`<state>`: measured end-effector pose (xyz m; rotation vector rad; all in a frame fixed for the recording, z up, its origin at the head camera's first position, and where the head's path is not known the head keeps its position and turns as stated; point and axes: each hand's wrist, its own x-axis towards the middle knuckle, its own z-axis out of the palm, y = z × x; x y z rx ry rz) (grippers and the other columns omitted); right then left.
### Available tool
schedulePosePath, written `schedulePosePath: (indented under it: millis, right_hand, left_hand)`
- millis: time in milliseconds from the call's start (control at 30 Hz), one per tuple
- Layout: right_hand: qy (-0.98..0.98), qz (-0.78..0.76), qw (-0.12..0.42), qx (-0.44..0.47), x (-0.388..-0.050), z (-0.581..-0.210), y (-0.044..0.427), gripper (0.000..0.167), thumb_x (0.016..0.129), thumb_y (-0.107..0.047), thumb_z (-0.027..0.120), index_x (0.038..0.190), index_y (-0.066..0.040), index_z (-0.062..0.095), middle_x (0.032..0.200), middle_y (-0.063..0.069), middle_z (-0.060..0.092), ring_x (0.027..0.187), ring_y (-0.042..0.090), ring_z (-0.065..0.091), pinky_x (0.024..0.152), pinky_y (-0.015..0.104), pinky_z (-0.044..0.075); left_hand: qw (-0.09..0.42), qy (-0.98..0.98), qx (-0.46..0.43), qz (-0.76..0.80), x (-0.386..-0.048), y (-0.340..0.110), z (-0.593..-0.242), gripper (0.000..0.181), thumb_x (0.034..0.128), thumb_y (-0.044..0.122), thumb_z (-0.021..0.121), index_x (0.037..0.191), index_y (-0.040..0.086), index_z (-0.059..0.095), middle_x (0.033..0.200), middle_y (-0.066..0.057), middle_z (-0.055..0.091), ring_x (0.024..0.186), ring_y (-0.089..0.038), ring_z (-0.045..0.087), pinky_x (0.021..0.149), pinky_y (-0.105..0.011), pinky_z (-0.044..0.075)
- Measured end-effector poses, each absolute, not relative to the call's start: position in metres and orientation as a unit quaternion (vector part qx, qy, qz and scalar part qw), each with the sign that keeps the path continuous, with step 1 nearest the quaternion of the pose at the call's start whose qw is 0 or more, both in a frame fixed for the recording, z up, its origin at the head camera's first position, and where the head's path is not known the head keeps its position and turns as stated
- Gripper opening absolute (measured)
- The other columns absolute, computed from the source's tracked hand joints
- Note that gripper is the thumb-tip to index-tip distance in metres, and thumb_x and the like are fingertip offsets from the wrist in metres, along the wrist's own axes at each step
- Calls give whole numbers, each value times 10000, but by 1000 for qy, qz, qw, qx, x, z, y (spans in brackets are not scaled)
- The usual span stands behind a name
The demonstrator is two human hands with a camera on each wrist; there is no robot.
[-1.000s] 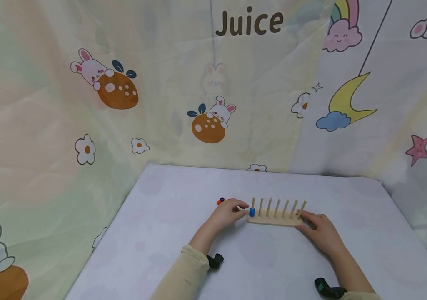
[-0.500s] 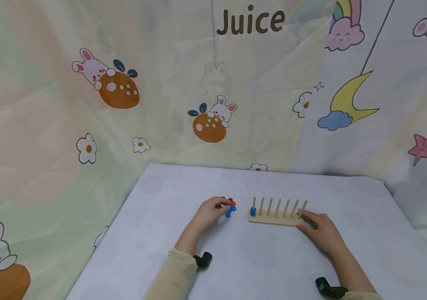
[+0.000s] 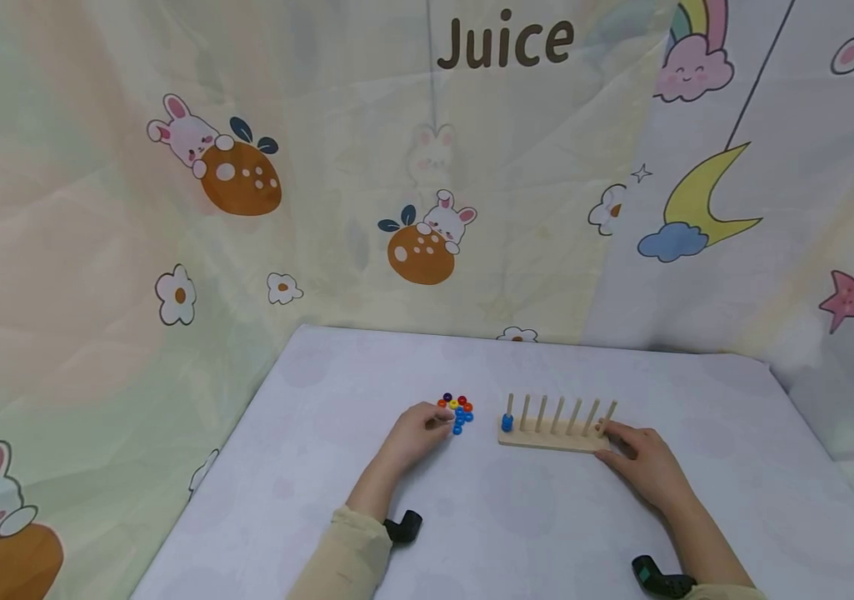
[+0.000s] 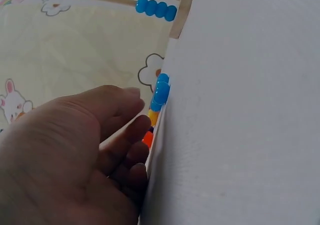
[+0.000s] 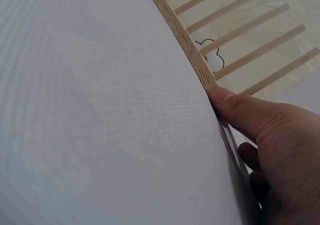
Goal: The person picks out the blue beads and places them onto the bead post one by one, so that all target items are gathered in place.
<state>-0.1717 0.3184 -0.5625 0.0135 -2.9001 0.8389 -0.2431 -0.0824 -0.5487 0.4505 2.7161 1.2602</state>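
Note:
A wooden peg board (image 3: 549, 442) with a row of upright pegs lies on the white table. Several blue beads (image 4: 156, 8) are stacked on its leftmost peg; the other pegs are bare. My right hand (image 3: 644, 462) grips the board's right end, the thumb (image 5: 225, 97) on its near edge. Left of the board lies a cluster of loose beads: blue beads (image 3: 460, 420), a yellow bead (image 3: 453, 404), and red, orange and dark ones. My left hand (image 3: 413, 435) is beside this cluster, fingers bent loosely, with a gap between thumb and index finger and no bead visible in it.
The white tabletop (image 3: 531, 517) spreads around the board and beads. Behind it hangs a printed cloth backdrop (image 3: 337, 250). Black wrist cameras stick out from the left wrist (image 3: 404, 527) and the right wrist (image 3: 659, 578).
My left hand has moved left from the stacked peg to the loose beads, then drawn slightly back, so more beads show. My right hand has stayed on the board.

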Motion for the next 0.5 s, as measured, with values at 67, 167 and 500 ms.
schedulePosePath:
  millis: [67,167,500]
  right_hand:
    - [-958,279,58,4,-172,-563,319,628,883,-496,691,1359,-103,581,1322,211,601,1178,421,503,932,654,414]
    - [-958,280,54,4,-172,-564,319,639,882,-502,688,1366,-100,574,1335,211,593,1191,424,497,942,654,411]
    - [-958,280,52,5,-169,-560,318,625,876,-477,705,1355,-94,585,1335,216,594,1179,420,508,933,650,420]
  left_hand:
    - [54,898,158,408,-242,-83,-549,237,932,301,678,1148,214,719,1157,3,676,1118,-204,605,989,-432,478]
    - [47,901,168,397,-241,-82,-550,256,921,296,689,1154,192,716,1156,-3,678,1112,-199,599,987,-426,475]
    - [10,930,129,344,-243,-69,-564,261,852,395,758,1058,236,734,1131,39,647,1108,-182,560,984,-393,469]
